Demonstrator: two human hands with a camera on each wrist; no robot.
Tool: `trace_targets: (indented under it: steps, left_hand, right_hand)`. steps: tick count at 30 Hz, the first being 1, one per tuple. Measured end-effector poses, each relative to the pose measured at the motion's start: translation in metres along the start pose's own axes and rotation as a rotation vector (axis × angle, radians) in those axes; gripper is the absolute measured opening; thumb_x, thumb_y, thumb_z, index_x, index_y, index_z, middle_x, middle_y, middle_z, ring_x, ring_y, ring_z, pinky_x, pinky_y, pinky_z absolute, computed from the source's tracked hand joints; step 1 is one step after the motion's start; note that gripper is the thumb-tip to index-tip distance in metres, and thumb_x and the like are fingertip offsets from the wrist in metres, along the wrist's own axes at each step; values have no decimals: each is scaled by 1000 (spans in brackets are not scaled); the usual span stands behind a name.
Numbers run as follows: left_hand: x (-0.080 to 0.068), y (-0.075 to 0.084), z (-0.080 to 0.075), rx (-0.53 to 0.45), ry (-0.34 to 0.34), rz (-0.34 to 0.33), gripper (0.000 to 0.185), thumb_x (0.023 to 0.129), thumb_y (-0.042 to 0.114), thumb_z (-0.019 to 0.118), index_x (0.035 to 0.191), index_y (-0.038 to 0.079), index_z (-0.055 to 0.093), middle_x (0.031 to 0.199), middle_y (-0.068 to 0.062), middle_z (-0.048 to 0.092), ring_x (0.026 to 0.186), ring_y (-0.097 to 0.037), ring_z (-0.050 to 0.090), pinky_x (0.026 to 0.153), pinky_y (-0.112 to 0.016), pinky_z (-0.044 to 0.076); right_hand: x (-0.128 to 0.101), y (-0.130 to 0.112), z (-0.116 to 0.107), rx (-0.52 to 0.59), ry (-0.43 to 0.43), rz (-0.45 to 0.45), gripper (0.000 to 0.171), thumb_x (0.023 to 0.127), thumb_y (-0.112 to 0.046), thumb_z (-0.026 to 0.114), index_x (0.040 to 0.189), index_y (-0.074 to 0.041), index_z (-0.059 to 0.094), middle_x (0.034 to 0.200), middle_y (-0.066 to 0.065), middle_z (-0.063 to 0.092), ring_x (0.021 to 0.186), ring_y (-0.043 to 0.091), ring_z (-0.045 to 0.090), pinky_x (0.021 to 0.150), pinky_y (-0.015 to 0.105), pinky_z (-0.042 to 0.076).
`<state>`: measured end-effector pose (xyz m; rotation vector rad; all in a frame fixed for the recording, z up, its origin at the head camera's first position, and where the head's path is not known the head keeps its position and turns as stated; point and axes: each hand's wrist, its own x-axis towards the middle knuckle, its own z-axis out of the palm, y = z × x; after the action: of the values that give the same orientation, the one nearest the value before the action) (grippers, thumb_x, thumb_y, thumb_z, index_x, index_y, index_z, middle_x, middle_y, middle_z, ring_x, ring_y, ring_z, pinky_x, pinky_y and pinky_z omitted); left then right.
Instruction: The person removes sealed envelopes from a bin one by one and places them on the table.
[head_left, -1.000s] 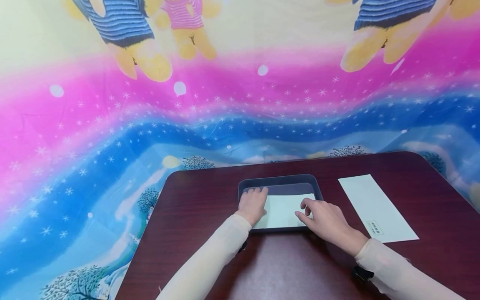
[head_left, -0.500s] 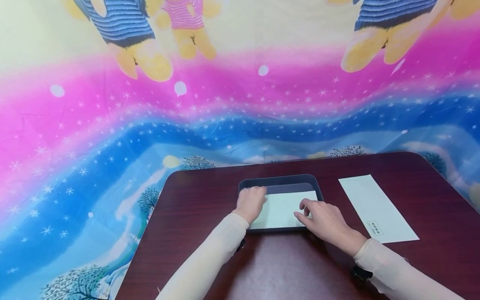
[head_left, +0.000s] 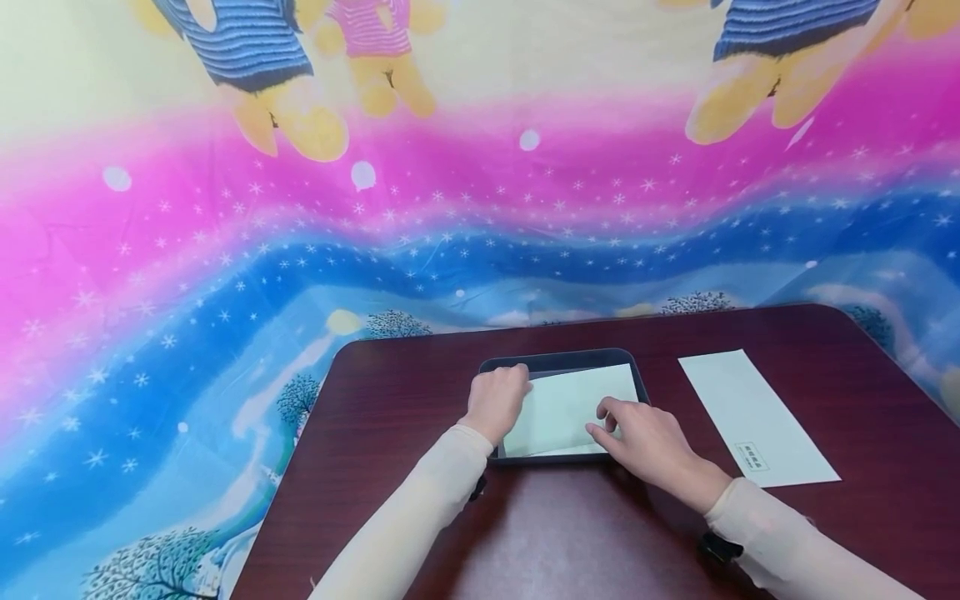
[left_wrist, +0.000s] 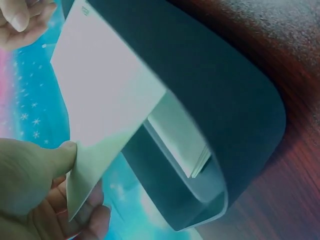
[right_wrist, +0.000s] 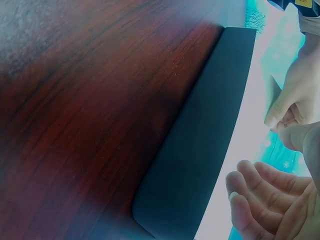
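Observation:
My left hand (head_left: 497, 402) pinches one end of a pale green envelope (head_left: 566, 404), thumb on top and fingers beneath. The left wrist view shows that end lifted clear of the dark grey tray (left_wrist: 225, 90), the envelope tilted. More pale envelopes (left_wrist: 182, 145) lie stacked inside the tray. The held envelope's far end, with a small printed mark, reaches toward my right hand (head_left: 651, 442). That hand hovers over the tray's right front corner, fingers loosely curled and nothing between them. In the right wrist view its fingers (right_wrist: 265, 185) are beside the tray's wall.
Another pale envelope (head_left: 757, 417) with a printed box lies flat on the dark red wooden table (head_left: 405, 417), right of the tray. A colourful curtain (head_left: 450, 225) with bears and snowflakes hangs behind the table.
My left hand has closed on the top envelope's left end and drawn it up and slightly left. The envelope now lies askew over the tray. My right hand has barely moved.

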<state>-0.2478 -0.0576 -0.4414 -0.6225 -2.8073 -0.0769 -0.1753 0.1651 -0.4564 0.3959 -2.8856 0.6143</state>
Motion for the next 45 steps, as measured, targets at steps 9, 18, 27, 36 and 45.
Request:
trace_targets:
  steps: [9, 18, 27, 36, 45]
  left_hand:
    - [-3, -4, -9, -62, -17, -59, 21, 101, 31, 62, 87, 16, 65, 58, 4, 57, 48, -10, 51, 42, -25, 35]
    - [-6, -7, -14, -100, 30, -102, 20, 101, 32, 62, 89, 16, 65, 64, 3, 64, 52, -14, 57, 44, -27, 39]
    - [-9, -12, -21, -192, 43, -160, 19, 101, 31, 61, 90, 16, 65, 65, 4, 61, 55, -13, 56, 49, -27, 40]
    - [-11, -18, -24, -252, 67, -183, 19, 102, 31, 61, 88, 17, 65, 61, 5, 56, 50, -9, 46, 47, -25, 35]
    - [-13, -24, -32, -277, 94, -206, 19, 101, 30, 62, 88, 17, 66, 62, 4, 59, 49, -9, 46, 47, -25, 35]
  right_hand:
    - [1, -1, 2, 4, 17, -14, 19, 91, -32, 74, 97, -15, 69, 75, -8, 64, 51, 4, 40, 47, 26, 35]
    - [4, -5, 2, 4, 26, -15, 17, 91, -32, 75, 94, -17, 68, 74, -8, 64, 51, 5, 40, 46, 26, 34]
    - [7, -10, 0, 16, 15, -14, 19, 92, -33, 73, 98, -15, 69, 76, -7, 65, 53, 5, 42, 48, 26, 36]
    - [12, -17, 1, 25, 45, -40, 19, 92, -34, 73, 97, -16, 69, 76, -9, 65, 55, 2, 44, 49, 25, 37]
    - [18, -29, 2, 50, 66, -57, 19, 91, -35, 73, 94, -17, 67, 77, -8, 66, 54, 3, 43, 50, 26, 37]
